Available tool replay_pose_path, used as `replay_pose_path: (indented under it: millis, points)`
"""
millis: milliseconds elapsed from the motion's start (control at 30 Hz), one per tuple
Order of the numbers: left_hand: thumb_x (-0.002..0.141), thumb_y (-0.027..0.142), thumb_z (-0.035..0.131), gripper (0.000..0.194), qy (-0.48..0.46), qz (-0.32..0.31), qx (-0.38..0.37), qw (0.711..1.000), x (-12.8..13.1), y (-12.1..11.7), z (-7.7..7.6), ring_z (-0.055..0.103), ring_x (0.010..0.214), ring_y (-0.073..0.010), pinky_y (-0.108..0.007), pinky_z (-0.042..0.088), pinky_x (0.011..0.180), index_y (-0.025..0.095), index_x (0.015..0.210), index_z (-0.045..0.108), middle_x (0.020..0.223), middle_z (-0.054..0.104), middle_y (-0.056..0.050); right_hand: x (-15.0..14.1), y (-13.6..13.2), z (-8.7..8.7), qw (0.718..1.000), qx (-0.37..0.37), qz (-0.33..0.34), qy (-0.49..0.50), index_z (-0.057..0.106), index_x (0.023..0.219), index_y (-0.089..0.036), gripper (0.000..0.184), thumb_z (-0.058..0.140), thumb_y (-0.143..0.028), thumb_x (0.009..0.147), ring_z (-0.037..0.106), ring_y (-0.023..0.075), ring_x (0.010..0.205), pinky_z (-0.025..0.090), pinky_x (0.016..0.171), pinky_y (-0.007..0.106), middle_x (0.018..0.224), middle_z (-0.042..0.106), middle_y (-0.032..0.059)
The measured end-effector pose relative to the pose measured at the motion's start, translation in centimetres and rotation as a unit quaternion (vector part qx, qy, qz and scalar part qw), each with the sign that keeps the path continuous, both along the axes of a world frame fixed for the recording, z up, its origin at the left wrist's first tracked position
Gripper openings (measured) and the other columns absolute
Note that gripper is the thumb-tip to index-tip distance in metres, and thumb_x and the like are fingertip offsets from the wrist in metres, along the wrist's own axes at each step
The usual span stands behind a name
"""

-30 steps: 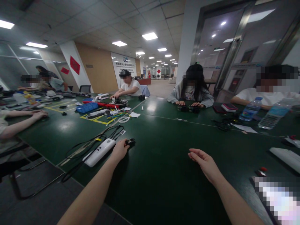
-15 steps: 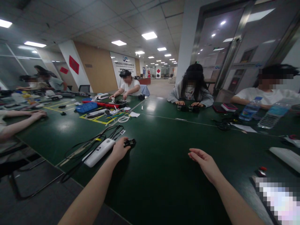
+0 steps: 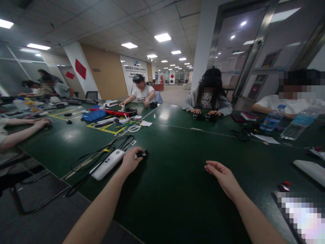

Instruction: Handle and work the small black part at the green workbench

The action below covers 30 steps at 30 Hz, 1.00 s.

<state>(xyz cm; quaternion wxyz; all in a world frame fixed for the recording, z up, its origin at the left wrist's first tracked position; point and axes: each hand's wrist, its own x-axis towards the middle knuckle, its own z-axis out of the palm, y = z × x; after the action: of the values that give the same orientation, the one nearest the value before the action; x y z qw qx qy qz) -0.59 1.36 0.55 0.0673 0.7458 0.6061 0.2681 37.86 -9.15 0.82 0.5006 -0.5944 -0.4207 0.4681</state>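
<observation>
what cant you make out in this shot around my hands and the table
All in the head view:
- Small black object: its near end is hidden by your left hand.
- Bright screen: its content is lost to pixelation, and the right edge cuts it off.
- White case: its far end is cut off by the right edge.
- Wall sign: its smaller lettering is too small.

Dim overall; lit white ceiling panels [image 3: 163, 37] overhead. Glare on green tabletop [image 3: 164, 117], foreground dark. Edges stretched, wide-angle. Bottom-right screen [image 3: 302, 217] pixelated.
</observation>
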Motion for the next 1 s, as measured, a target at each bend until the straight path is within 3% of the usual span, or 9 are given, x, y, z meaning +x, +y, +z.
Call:
replay_pose_path:
  millis: [200, 400, 600, 1000]
  points:
    - [0.071, 0.024, 0.055, 0.023, 0.061, 0.023, -0.028, 0.997, -0.2, -0.2, 0.0, 0.050, 0.097, -0.0202, -0.033, 0.039, 0.085, 0.024, 0.093, 0.056, 0.103, 0.055, -0.003, 0.2, 0.2, -0.3, 1.000, 0.004, 0.001, 0.003, 0.063, 0.095, -0.024, 0.030, 0.063, -0.038, 0.068, 0.058, 0.0240, 0.096, 0.044, 0.085, 0.039, 0.092, 0.067, 0.0032]
    - [0.071, 0.035, 0.057, 0.023, 0.116, 0.058, 0.026, 0.991, 0.5, -0.8, 0.8, 0.044, 0.103, -0.0243, -0.036, 0.035, 0.088, 0.024, 0.091, 0.060, 0.107, 0.051, -0.005, 0.0, 0.1, 0.0, 1.000, 0.001, -0.001, 0.001, 0.064, 0.094, -0.024, 0.029, 0.063, -0.038, 0.068, 0.058, 0.0231, 0.095, 0.045, 0.084, 0.037, 0.092, 0.067, 0.0032]
    - [0.075, 0.024, 0.050, 0.018, 0.185, 0.030, 0.060, 0.981, 1.0, -0.7, 0.7, 0.048, 0.093, -0.0236, -0.034, 0.037, 0.083, 0.017, 0.090, 0.058, 0.095, 0.056, -0.008, 0.0, 0.2, -0.3, 1.000, 0.012, -0.003, 0.003, 0.064, 0.092, -0.025, 0.028, 0.064, -0.037, 0.067, 0.059, 0.0226, 0.093, 0.045, 0.083, 0.037, 0.089, 0.068, 0.0026]
    - [0.076, 0.025, 0.051, 0.020, 0.077, 0.009, -0.028, 0.997, 0.9, 0.1, 0.2, 0.054, 0.085, -0.0188, -0.027, 0.040, 0.072, 0.018, 0.095, 0.052, 0.087, 0.061, -0.004, -0.2, -0.1, 0.3, 1.000, 0.004, 0.003, 0.002, 0.064, 0.093, -0.024, 0.028, 0.063, -0.036, 0.068, 0.058, 0.0238, 0.096, 0.043, 0.086, 0.039, 0.092, 0.067, 0.0034]
